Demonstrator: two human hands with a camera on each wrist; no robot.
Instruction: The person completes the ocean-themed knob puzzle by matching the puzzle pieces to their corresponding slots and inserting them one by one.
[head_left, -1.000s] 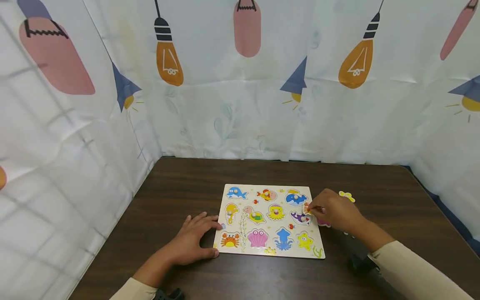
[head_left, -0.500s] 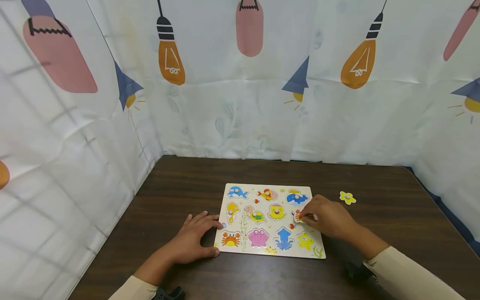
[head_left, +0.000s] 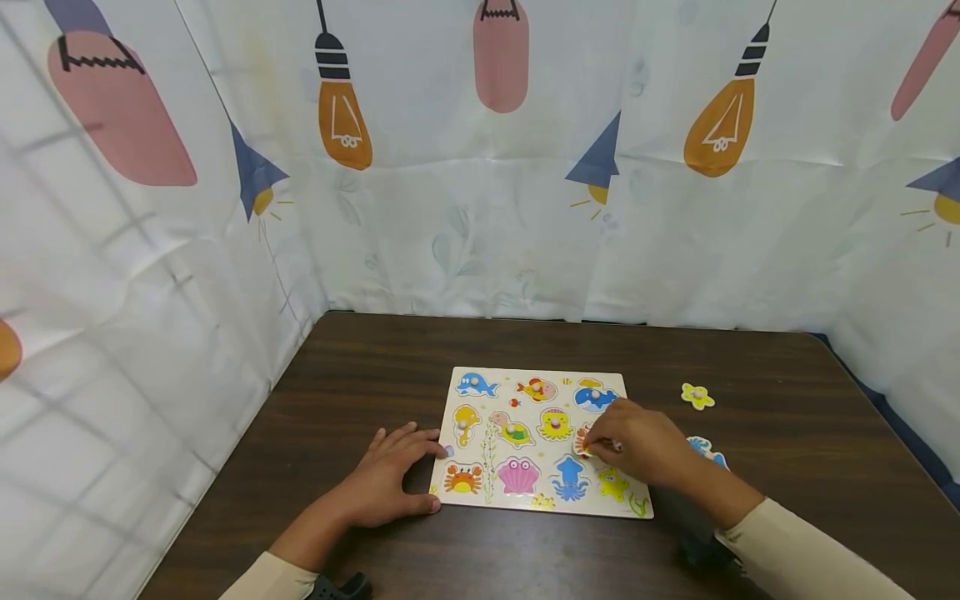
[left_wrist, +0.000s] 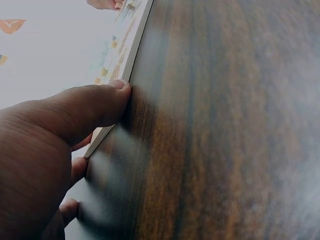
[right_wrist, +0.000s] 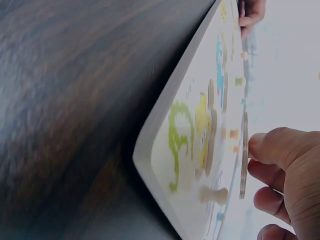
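A cream wooden peg puzzle board [head_left: 487, 379] with sea-animal pictures lies on the dark table. My right hand [head_left: 645, 446] is over its right part, pinching a wooden puzzle piece [head_left: 581, 442] with orange markings. Seen edge-on in the right wrist view, this piece [right_wrist: 244, 160] is raised above the board, near a small wooden peg [right_wrist: 215, 195]. My fingers hide much of its picture. At the board's lower left corner, my left hand [head_left: 382, 483] touches the edge with thumb and fingers spread; the left wrist view shows the thumb [left_wrist: 107, 97] against the front edge.
A yellow flower-like or star-shaped piece [head_left: 697, 396] lies right of the board. Below it is a blue and white piece [head_left: 707, 451], partly covered by the right arm. A patterned white curtain [head_left: 465, 233] hangs behind the table [head_left: 390, 342].
My right hand has carried the orange-marked piece leftward over the board from its right edge. The blue piece beside the arm has come into view. My left hand has stayed at the corner.
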